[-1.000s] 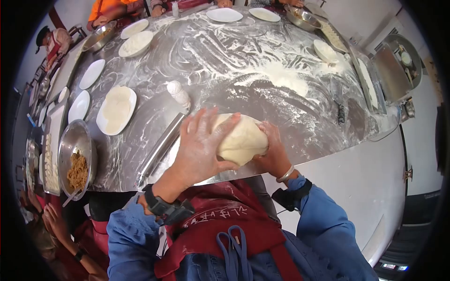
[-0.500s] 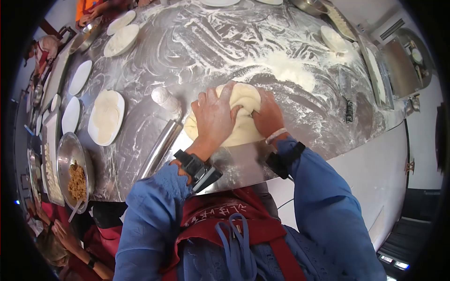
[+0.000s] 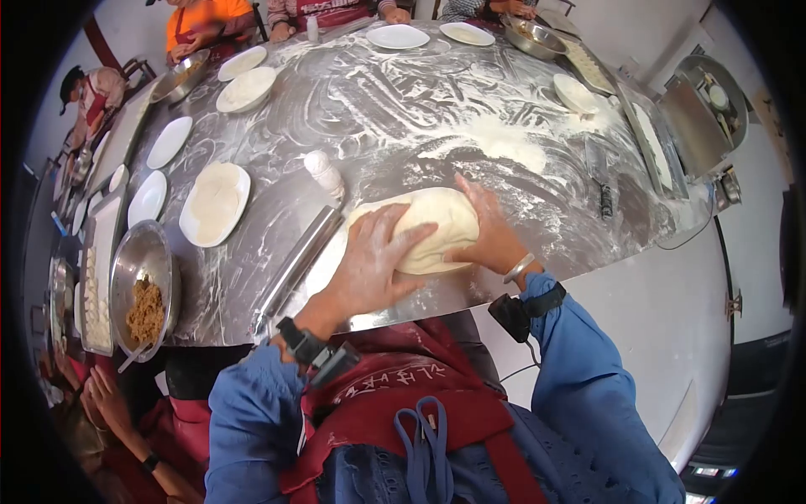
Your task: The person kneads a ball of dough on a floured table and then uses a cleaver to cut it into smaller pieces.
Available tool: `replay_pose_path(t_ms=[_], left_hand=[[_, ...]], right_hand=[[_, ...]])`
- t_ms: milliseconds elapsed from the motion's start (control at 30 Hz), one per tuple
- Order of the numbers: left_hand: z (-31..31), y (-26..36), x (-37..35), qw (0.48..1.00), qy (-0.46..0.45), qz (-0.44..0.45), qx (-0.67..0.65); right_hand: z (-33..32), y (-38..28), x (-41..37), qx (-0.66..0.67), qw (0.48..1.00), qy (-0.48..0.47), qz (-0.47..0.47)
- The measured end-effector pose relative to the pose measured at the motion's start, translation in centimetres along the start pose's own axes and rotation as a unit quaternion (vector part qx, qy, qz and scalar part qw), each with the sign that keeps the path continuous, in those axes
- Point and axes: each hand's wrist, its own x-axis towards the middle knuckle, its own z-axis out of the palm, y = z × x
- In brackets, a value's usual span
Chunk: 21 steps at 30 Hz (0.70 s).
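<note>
A large pale lump of dough (image 3: 437, 220) lies on the floured metal table (image 3: 277, 143) in front of me. My left hand (image 3: 378, 256) rests against its left side, fingers spread over the surface. At the dough's right edge is my right hand (image 3: 487, 231), its fingers apart and its thumb reaching over the near side. Left of the dough lies a metal rolling pin (image 3: 298, 269), near a flour-dusted white bottle (image 3: 323, 172).
A metal bowl of brown filling (image 3: 168, 294) with a spoon stands at the left, by a plate of flat dough (image 3: 243, 210). A scraper (image 3: 598, 172) lies on the right. Other people (image 3: 210, 25) stand across the table; a co-worker's hands (image 3: 109, 403) show at lower left.
Both hands have loosened on the dough, the left sliding down and left, the right opening at its edge. The dough looks rounder and smoother. The camera view has shifted, showing more of the far side.
</note>
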Motion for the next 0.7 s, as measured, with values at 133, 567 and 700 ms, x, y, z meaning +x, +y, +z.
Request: replay_pose_path(t_ms=[133, 567, 700], left_hand=[[-0.5, 0.1, -2.5, 0.996, 0.003, -0.062, -0.071], [4.0, -1.1, 2.6, 0.982, 0.067, -0.141, 0.108], [3.6, 1.1, -0.7, 0.984, 0.111, -0.045, 0.134]], right_hand=[[2.6, -0.7, -2.2, -0.082, 0.990, 0.066, -0.095], [3.7, 2.2, 0.3, -0.096, 0.987, 0.107, -0.075], [-0.2, 0.4, -1.8, 0.072, 0.993, 0.027, -0.088]])
